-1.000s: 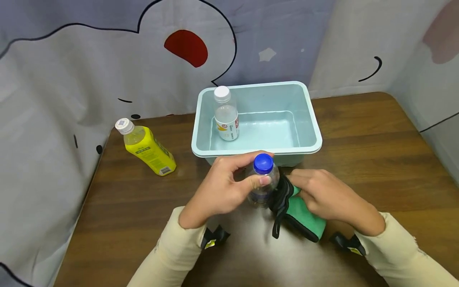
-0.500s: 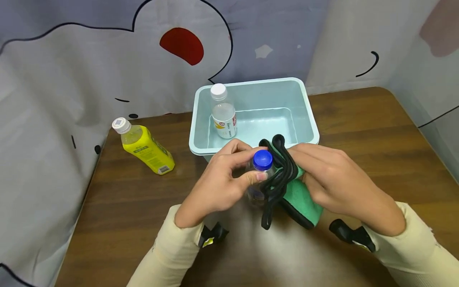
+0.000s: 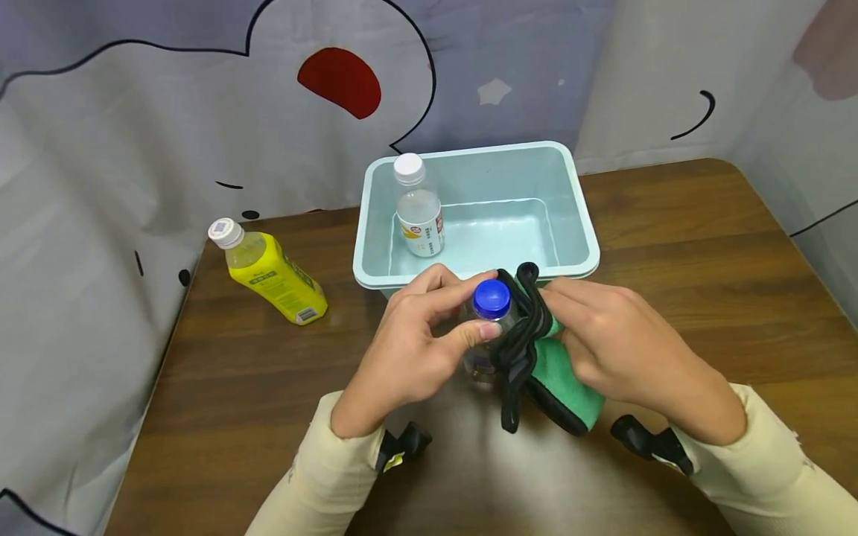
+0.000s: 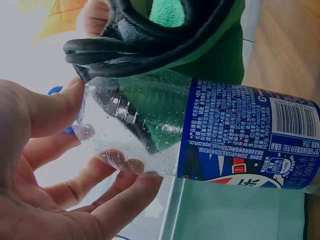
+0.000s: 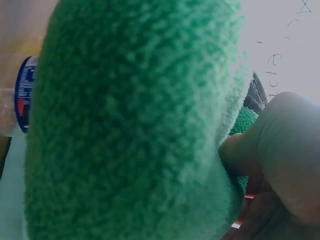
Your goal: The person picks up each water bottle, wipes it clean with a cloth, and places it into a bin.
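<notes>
My left hand (image 3: 418, 339) grips a clear plastic bottle (image 4: 137, 120) round its upper part, thumb on the near side and fingers behind. The bottle has a blue cap (image 3: 491, 298) and a blue printed label (image 4: 240, 135), and stands upright in front of the basin. With my right hand (image 3: 620, 346) I pinch a green cloth (image 3: 566, 383) with black edging. Its bunched folds press against the bottle's right side near the shoulder. In the right wrist view the cloth (image 5: 135, 125) covers most of the picture, and my right thumb and fingers hold its edge.
A pale blue plastic basin (image 3: 588, 257) stands behind the hands, with a white-capped clear bottle (image 3: 420, 216) upright inside it. To the left on the wooden table (image 3: 255, 402) is a yellow bottle (image 3: 275, 275) with a white cap. A printed curtain hangs behind.
My right hand has carried the bunched cloth up against the bottle, then slightly down along it over the last half second. The left hand keeps its hold on the bottle.
</notes>
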A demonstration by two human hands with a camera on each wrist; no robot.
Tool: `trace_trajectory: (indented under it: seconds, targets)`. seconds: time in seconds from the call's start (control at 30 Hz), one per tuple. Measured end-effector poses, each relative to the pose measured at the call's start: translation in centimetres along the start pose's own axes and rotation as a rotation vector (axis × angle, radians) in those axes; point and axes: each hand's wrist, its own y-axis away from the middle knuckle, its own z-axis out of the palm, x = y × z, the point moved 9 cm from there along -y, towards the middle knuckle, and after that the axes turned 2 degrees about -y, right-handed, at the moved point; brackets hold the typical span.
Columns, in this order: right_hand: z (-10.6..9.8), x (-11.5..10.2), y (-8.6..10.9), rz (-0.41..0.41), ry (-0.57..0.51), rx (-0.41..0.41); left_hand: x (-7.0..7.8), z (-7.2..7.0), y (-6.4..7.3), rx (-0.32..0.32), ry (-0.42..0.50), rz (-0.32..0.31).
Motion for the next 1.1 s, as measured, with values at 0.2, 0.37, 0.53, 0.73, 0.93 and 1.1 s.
trace_trajectory:
  seconds: [0.2,0.37,0.53,0.73,0.93,1.1]
  targets:
    - [0.7,0.3,0.7,0.008,0.000,-0.023,0.3,0.0,0.1,0.001,0.006,-0.004]
    - [2.5,0.6,1.5,0.013,0.034,-0.087,0.6,-0.2,0.2,0.015,0.008,0.006]
    - [5.1,1.4,2.4,0.056,0.057,-0.191,0.8,-0.3,0.2,0.021,0.017,0.009]
    - [8.9,2.7,3.9,0.131,0.077,-0.353,0.5,-0.3,0.4,0.019,0.041,-0.010]
    - [11.3,3.7,5.2,0.207,0.064,-0.489,0.1,-0.1,0.4,0.025,0.096,-0.025]
    - [11.0,3.9,5.3,0.205,0.037,-0.523,0.0,-0.1,0.1,0.030,0.128,-0.039]
